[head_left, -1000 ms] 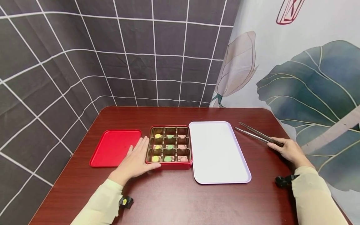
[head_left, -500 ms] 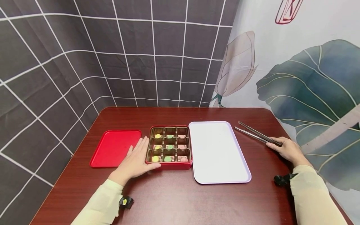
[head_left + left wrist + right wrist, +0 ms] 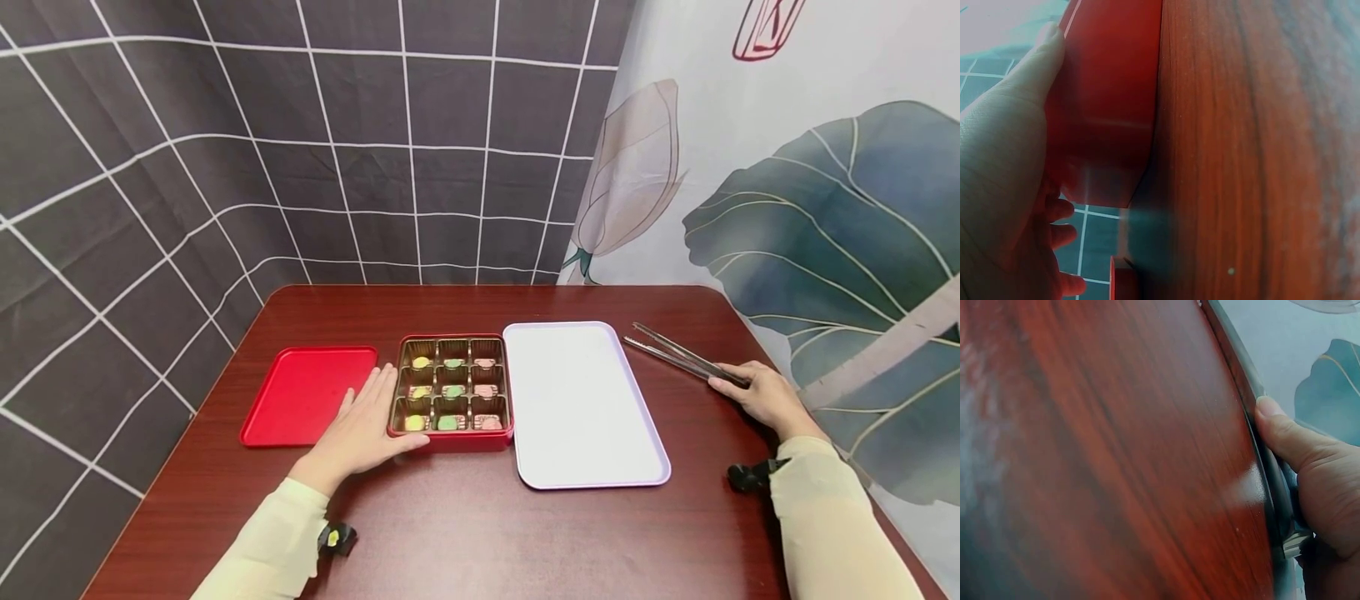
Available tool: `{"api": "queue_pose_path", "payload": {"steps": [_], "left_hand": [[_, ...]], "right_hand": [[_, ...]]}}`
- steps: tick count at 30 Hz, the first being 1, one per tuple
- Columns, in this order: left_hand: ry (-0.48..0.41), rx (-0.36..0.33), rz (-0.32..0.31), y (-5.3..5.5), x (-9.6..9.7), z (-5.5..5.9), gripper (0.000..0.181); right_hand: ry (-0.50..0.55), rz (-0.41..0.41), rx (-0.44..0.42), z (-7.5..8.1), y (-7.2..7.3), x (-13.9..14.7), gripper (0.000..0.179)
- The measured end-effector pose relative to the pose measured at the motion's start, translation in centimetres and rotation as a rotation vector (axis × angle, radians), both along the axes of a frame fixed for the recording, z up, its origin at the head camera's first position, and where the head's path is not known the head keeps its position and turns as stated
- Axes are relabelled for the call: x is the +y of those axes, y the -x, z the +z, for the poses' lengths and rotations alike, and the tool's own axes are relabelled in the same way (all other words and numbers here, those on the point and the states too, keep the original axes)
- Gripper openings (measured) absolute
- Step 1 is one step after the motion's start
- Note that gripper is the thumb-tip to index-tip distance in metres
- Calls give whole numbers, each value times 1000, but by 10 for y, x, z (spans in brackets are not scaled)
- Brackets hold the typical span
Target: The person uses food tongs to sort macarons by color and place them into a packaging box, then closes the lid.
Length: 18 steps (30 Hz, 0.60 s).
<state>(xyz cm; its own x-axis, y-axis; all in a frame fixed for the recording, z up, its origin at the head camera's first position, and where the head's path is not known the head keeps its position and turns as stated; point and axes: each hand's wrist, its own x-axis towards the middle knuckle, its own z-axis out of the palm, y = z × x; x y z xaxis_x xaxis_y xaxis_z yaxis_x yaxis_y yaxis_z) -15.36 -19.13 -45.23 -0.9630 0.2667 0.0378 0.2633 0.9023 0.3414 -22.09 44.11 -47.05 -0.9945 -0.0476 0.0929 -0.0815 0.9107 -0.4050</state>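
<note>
A red box (image 3: 465,443) with a gold divided insert sits mid-table. Its compartments hold small yellow, green (image 3: 447,423) and pink pieces, in columns by colour. My left hand (image 3: 358,435) rests against the box's near left corner, fingers straight along the left side and thumb along the front. The left wrist view shows the thumb on the red wall (image 3: 1110,75). Over at the right, my right hand (image 3: 768,402) grips metal tongs (image 3: 701,361) by their rear end. The tongs' arms are spread, tips toward the back left. In the right wrist view the thumb presses along the tongs (image 3: 1275,487).
A white tray (image 3: 585,400) with a pale purple rim stands directly right of the box. To the left lies a red lid (image 3: 300,396), partly behind my left hand. Dark gridded cloth (image 3: 360,167) and a leaf-printed curtain (image 3: 832,217) hang behind the brown table (image 3: 465,533).
My right hand and the tongs have shifted very slightly left. The left hand and the box stay in place.
</note>
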Motion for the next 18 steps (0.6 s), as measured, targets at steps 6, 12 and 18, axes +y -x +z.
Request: {"api": "queue_pose_path", "payload": {"steps": [6, 12, 18], "left_hand": [[-6, -1, 1, 1, 0, -1, 122], [-17, 9, 0, 1, 0, -1, 121], [-15, -4, 3, 1, 0, -1, 121]], "right_hand": [[10, 1, -13, 0, 2, 0, 59], [-1, 0, -18, 2, 3, 1, 61], [-8, -4, -9, 1, 1, 1, 63]]}}
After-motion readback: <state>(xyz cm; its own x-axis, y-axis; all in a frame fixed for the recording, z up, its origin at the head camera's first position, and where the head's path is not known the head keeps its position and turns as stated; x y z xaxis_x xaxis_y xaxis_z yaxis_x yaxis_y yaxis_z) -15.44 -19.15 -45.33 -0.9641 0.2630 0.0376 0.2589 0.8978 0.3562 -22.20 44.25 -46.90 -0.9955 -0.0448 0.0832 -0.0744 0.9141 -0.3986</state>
